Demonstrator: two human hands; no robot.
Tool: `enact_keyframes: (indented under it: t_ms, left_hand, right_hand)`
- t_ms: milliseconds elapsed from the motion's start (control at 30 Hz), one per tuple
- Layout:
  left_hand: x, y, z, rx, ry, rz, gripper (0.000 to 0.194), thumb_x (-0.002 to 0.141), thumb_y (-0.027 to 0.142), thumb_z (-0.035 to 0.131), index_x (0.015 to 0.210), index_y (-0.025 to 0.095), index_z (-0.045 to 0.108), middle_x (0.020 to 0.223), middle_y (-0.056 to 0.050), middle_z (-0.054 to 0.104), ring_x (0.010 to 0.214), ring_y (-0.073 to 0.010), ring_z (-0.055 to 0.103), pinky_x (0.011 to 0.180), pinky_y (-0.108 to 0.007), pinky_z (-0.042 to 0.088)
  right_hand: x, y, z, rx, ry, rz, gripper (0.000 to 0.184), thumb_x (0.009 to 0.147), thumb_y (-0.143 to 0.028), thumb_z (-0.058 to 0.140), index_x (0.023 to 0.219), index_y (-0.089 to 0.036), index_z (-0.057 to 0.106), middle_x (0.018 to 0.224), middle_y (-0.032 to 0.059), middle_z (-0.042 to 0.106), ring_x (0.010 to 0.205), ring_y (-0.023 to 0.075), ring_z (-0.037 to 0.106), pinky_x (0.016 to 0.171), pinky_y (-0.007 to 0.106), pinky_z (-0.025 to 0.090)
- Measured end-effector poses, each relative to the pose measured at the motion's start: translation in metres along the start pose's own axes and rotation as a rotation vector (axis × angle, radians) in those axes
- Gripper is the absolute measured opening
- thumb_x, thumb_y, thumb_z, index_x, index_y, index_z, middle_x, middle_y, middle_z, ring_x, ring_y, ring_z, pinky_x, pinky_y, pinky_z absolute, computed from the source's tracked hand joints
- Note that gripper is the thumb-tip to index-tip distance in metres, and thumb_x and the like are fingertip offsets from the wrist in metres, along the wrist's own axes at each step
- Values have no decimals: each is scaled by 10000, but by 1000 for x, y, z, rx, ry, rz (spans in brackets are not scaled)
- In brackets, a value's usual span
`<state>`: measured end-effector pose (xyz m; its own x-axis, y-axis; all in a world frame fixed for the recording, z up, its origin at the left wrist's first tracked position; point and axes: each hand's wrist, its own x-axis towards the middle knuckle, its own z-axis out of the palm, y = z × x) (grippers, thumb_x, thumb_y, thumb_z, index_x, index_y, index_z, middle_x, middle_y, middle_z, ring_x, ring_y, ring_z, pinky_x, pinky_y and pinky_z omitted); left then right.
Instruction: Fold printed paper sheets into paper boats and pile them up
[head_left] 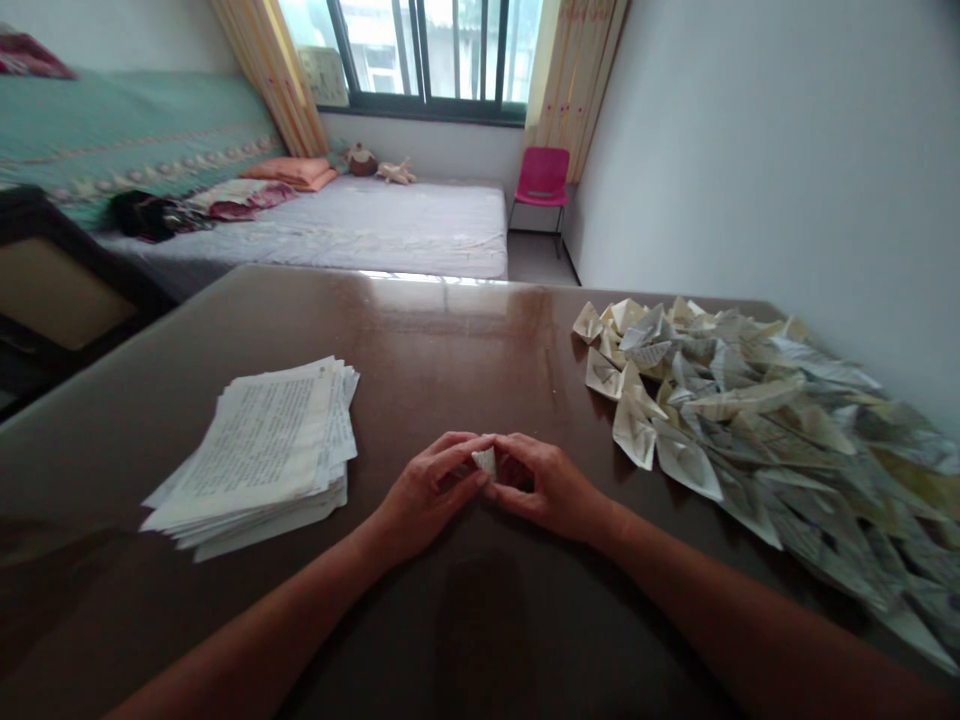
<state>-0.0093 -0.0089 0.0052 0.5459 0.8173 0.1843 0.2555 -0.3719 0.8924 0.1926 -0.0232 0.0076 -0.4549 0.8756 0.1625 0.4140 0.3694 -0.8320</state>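
Note:
Between my two hands, over the middle of the table, is a small folded piece of paper [486,461], mostly hidden by the fingers. My left hand [427,488] pinches it from the left with thumb and fingers. From the right, my right hand [553,487] closes on it too, fingertips meeting those of the left. To the left lies a loose stack of printed sheets [259,445]. A big heap of folded paper boats [750,400] covers the right side of the table.
The brown glossy table [442,360] reaches away from me. Beyond it stand a bed [420,220] and a pink chair [543,180] below a window. A white wall [720,150] runs along the right; a dark-framed chair [67,290] is at the left.

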Motion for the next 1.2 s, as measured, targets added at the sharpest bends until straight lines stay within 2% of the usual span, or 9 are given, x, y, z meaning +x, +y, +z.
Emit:
enact_keyframes:
  t_ms: [233,367,433,567,700,800,933,1033,1200]
  left_hand:
    - [-3,0,-1,133,-35,74,451,928,198,485,1370,283,451,1237,-66,514,1027,-131,577,881,-252,493]
    - [-3,0,3,200,-2,89,490,909,174,488,1383,278,425,1231,-64,507,847,-83,615,793,-221,527]
    - [-3,0,6,252,30,105,504,900,170,492,1387,275,417,1219,-60,517,831,-82,619,793,-224,532]
    - [-3,1,13,387,98,164,542,875,145,491,1397,256,399,1222,-70,541,1028,-153,595,902,-288,513]
    - [-5,3,19,495,125,194,554,887,145,456,1421,251,355,1242,-78,536,1133,-187,545,972,-337,485]
    - [-6,6,23,565,109,134,574,888,189,464,1440,243,316,1247,-94,499,1069,-199,571,903,-357,529]
    - [-5,5,25,521,123,50,597,875,259,514,1435,248,308,1263,-105,419,909,-164,600,807,-344,564]
    - [-2,1,22,449,121,60,575,890,190,462,1435,254,292,1243,-99,407,809,-118,580,785,-316,555]
    - [4,-7,17,441,158,68,541,791,55,459,1300,231,402,1139,-65,453,891,-147,548,788,-309,521]
  right_hand:
    - [1,1,-5,-65,-38,-52,289,881,-250,563,1152,-152,573,912,42,588,732,123,558,679,242,461]
    - [-2,2,2,-151,8,-50,386,873,-241,540,1238,-121,514,950,72,623,711,130,586,653,243,486]
    - [-4,1,7,-254,41,-86,473,864,-221,524,1312,-94,446,1001,104,641,768,156,614,694,262,508]
    - [-6,-7,14,-542,78,-151,471,877,-181,452,1325,-42,411,1113,175,634,985,235,610,865,358,502]
    - [-3,-11,15,-703,79,-38,298,899,-197,436,1168,-112,531,1035,129,617,931,222,599,813,336,517]
    - [-1,-9,14,-674,62,-19,267,874,-138,420,1114,-114,535,972,105,593,858,200,593,773,309,520]
    - [-1,-2,17,-547,110,-78,432,815,-78,416,1243,-132,424,1038,111,590,927,211,594,813,327,511]
    - [-1,1,19,-392,203,-91,438,836,-118,444,1264,-171,368,1010,79,606,903,189,609,786,298,502]
    - [1,5,18,-324,246,16,337,810,-131,508,1119,-206,394,796,-14,593,652,134,585,614,224,436]
